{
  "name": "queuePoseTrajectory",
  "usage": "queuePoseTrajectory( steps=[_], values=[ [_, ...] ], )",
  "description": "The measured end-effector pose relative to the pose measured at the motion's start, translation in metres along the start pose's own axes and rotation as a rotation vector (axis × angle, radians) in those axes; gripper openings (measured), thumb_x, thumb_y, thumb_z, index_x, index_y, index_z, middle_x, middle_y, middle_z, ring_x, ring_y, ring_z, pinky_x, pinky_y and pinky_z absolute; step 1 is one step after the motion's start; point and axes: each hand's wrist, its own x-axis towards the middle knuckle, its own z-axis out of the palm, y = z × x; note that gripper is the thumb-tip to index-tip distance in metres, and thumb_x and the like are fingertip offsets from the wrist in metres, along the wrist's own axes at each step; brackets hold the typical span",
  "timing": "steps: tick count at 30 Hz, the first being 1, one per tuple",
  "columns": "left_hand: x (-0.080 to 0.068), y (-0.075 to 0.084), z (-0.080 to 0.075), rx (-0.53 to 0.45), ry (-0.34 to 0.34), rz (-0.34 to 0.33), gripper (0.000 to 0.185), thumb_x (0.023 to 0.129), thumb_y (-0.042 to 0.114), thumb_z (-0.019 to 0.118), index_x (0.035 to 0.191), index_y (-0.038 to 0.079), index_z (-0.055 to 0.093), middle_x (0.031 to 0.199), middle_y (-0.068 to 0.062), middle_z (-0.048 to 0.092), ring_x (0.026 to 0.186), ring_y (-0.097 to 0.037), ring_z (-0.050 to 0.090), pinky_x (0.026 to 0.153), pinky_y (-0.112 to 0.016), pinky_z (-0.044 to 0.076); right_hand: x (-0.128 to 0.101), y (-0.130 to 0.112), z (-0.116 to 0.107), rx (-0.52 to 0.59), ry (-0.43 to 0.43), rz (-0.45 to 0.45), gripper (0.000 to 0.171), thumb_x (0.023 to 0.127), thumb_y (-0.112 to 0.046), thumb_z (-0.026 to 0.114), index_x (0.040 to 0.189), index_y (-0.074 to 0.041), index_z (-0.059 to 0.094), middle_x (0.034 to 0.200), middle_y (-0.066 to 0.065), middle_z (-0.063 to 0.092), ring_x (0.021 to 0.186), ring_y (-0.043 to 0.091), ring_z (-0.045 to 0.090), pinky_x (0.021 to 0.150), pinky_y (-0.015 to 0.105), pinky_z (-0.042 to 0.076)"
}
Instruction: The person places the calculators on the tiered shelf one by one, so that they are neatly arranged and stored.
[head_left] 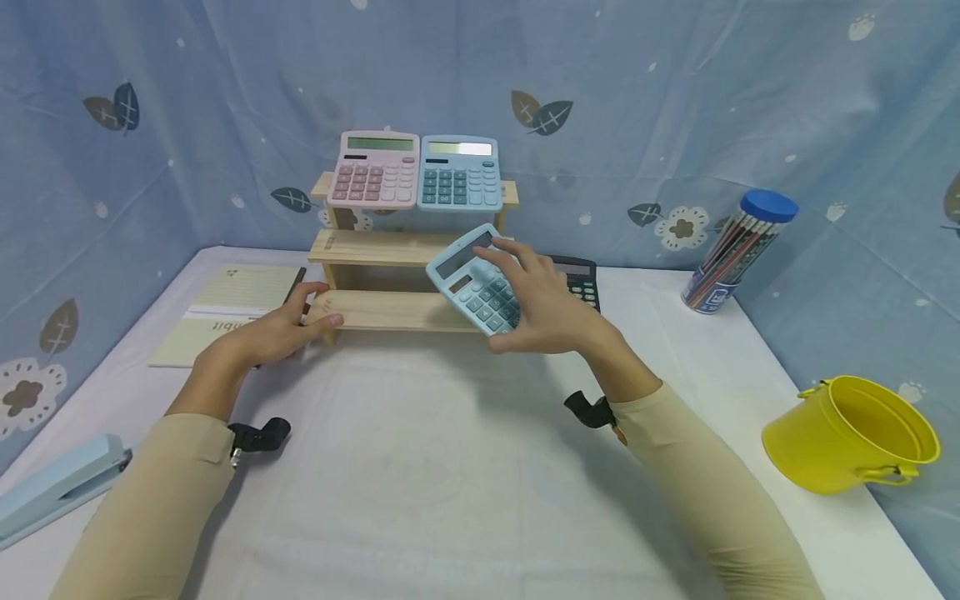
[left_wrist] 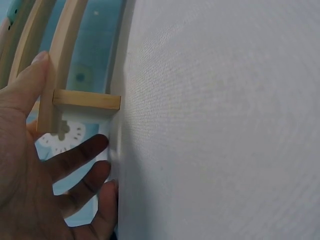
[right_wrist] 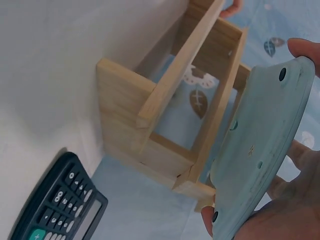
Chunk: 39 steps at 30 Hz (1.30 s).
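Note:
A three-step wooden shelf rack stands at the back of the table. My left hand grips the left end of its lowest step, thumb on the front and index finger behind, as the left wrist view shows. In my right hand a light blue calculator is held by its edges, tilted, in front of the lower steps' right end. Its underside faces the right wrist camera. On the top step a pink calculator and another blue calculator sit side by side. A black calculator lies right of the rack.
Notebooks and a dark pen lie left of the rack. A light blue stapler is at the left edge. A blue-lidded tube of pencils and a yellow bucket stand on the right. Patterned blue cloth hangs behind.

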Motion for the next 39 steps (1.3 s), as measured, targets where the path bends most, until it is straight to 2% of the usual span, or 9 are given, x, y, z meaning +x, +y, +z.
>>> queuePoseTrajectory(
  steps=[5,7,9,11,18,29,39],
  values=[
    [0.0,-0.001,0.0,0.021,0.004,0.006,0.089,0.104,0.06,0.047,0.162,0.018,-0.004,0.14,-0.036,0.038,0.109,-0.041,0.053,0.085,-0.05,0.046,0.011,-0.005,0.002,0.01,-0.008,-0.006,0.104,0.07,-0.04,0.08,0.161,-0.029,0.03,0.169,0.005,0.017,0.139,0.043,0.032,0.101,0.068,0.032],
    [0.001,-0.001,0.0,0.02,0.006,0.011,0.088,0.104,0.06,0.047,0.162,0.018,-0.004,0.142,-0.038,0.036,0.114,-0.044,0.051,0.09,-0.054,0.045,0.015,-0.008,0.002,0.007,-0.015,0.002,0.104,0.07,-0.04,0.08,0.161,-0.03,0.03,0.169,0.004,0.017,0.139,0.042,0.032,0.101,0.066,0.033],
    [0.001,-0.002,0.0,0.018,0.007,0.017,0.088,0.104,0.06,0.047,0.162,0.018,-0.004,0.148,-0.04,0.032,0.125,-0.05,0.045,0.098,-0.063,0.04,0.019,-0.011,0.003,0.001,-0.027,0.009,0.104,0.07,-0.04,0.079,0.161,-0.031,0.029,0.169,0.004,0.017,0.141,0.043,0.03,0.102,0.067,0.033],
    [0.002,-0.002,0.0,0.013,0.006,0.016,0.089,0.104,0.06,0.048,0.162,0.019,-0.004,0.15,-0.041,0.03,0.128,-0.051,0.042,0.101,-0.065,0.037,0.023,-0.014,0.004,-0.005,-0.035,0.011,0.104,0.07,-0.041,0.079,0.161,-0.031,0.029,0.169,0.003,0.018,0.142,0.044,0.029,0.102,0.068,0.033],
    [0.002,-0.003,0.001,0.016,0.007,0.015,0.088,0.104,0.061,0.047,0.162,0.019,-0.004,0.149,-0.04,0.033,0.13,-0.054,0.043,0.1,-0.066,0.038,0.043,-0.025,0.012,-0.004,-0.053,0.034,0.103,0.071,-0.043,0.078,0.161,-0.031,0.03,0.167,0.005,0.021,0.138,0.043,0.034,0.101,0.065,0.034],
    [0.002,-0.001,0.0,0.048,0.027,0.02,0.087,0.103,0.063,0.046,0.162,0.019,-0.001,0.153,-0.042,0.031,0.14,-0.061,0.033,0.109,-0.071,0.029,0.071,-0.035,0.022,0.041,-0.037,0.113,0.101,0.072,-0.045,0.076,0.161,-0.033,0.03,0.167,0.002,0.021,0.143,0.039,0.031,0.108,0.068,0.029],
    [0.003,-0.001,-0.001,0.034,0.008,0.004,0.088,0.103,0.063,0.046,0.162,0.02,-0.002,0.152,-0.041,0.032,0.137,-0.058,0.038,0.106,-0.069,0.033,0.094,-0.043,0.031,0.041,-0.027,0.167,0.09,0.077,-0.052,0.078,0.156,-0.027,0.041,0.165,0.006,0.027,0.141,0.042,0.033,0.112,0.062,0.029]
  ],
)
